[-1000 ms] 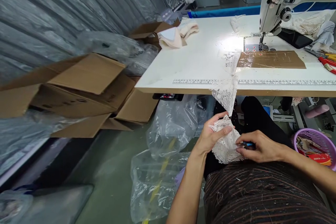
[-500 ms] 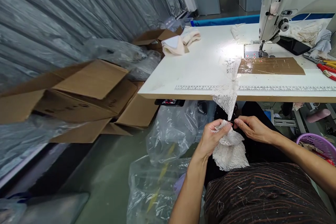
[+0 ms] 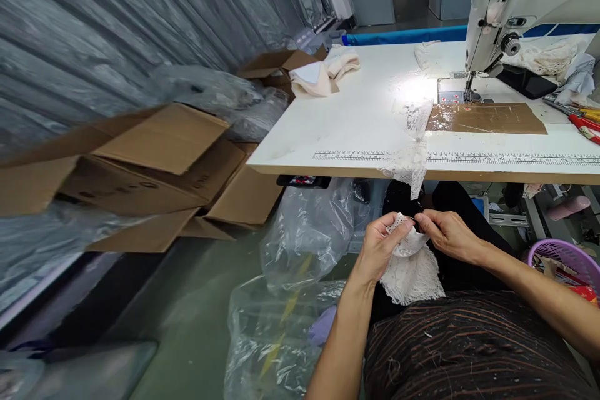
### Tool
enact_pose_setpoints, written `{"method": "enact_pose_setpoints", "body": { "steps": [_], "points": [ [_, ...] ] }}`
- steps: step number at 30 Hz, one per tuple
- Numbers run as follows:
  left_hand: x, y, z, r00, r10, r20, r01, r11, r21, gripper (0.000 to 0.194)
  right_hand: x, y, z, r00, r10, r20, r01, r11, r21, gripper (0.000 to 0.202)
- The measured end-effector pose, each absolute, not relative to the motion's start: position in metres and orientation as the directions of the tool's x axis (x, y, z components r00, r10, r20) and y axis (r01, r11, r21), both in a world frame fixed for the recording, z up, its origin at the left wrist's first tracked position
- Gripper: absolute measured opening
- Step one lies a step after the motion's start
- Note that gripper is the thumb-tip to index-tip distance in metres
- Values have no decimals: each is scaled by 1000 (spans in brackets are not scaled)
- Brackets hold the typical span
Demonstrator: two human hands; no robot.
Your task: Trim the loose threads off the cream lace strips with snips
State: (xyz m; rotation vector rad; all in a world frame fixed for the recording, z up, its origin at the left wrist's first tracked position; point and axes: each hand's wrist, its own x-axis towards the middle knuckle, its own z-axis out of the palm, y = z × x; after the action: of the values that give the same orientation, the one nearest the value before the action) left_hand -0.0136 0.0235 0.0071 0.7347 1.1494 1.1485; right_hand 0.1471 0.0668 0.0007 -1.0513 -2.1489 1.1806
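Above my lap, my left hand (image 3: 382, 242) pinches a piece of white lace (image 3: 412, 272), which hangs down below the fingers. My right hand (image 3: 447, 234) is closed close beside it, its fingertips at the lace edge around a thin dark item too small to make out. A second strip of white lace (image 3: 412, 131) lies on the white table (image 3: 347, 119) and hangs over the front edge, its lower end just above my hands. Behind it stands the sewing machine (image 3: 492, 19), with a brown board (image 3: 487, 119) before its needle.
An open cardboard box (image 3: 164, 144) and clear plastic bags (image 3: 304, 231) are at the left. Cream cloth (image 3: 314, 78) lies at the table's back left. Red-handled pliers (image 3: 584, 128) and a black phone (image 3: 527, 80) lie right. A purple basket (image 3: 562, 253) stands lower right.
The hanging lace end has come away from my fingers and is higher and blunter. My right hand has shifted slightly left and turned beside the held lace.
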Motion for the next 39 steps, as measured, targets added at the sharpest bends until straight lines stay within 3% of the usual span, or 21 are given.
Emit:
{"method": "enact_pose_setpoints", "body": {
  "steps": [6, 9, 11, 15, 23, 26, 30, 33, 36, 39],
  "points": [
    [-13, 11, 3, 19, 934, -356, -302, 345, 889, 43, 151, 52, -1, -664, 745, -67, 246, 132, -960, 50],
    [-17, 1, -6, 56, 924, -378, -197, 381, 903, 41, 157, 43, -2, -741, 661, -118, 286, 152, -946, 39],
    [-22, -3, -15, -10, 951, -310, -9, 310, 951, 36, 161, 40, -2, -758, 639, -132, 350, 229, -908, 31],
    [-25, 9, -26, -170, 985, 26, 350, 36, 936, 31, 166, 42, -1, -706, 700, -104, 472, 356, -807, 18],
    [4, 59, 5, -243, 960, 142, 333, -55, 941, 17, 170, 54, 21, -549, 830, 99, 342, 331, -880, 26],
    [11, 51, 10, -130, 957, 259, 474, -170, 864, 24, 170, 57, 25, -469, 864, 182, 300, 350, -887, 26],
    [16, 23, 4, 158, 904, 398, 687, -390, 613, 23, 166, 62, 20, -288, 937, 198, 403, 306, -862, 30],
    [15, 7, 0, 321, 851, 415, 695, -509, 508, 23, 164, 63, 14, -219, 956, 195, 471, 278, -837, 24],
    [5, 5, -2, 193, 864, 465, 624, -474, 621, 15, 164, 58, 14, -304, 927, 222, 441, 343, -829, 15],
    [-10, 15, -6, -47, 922, 384, 422, -330, 845, 44, 165, 46, 18, -459, 855, 244, 323, 416, -850, 15]
  ]
}}
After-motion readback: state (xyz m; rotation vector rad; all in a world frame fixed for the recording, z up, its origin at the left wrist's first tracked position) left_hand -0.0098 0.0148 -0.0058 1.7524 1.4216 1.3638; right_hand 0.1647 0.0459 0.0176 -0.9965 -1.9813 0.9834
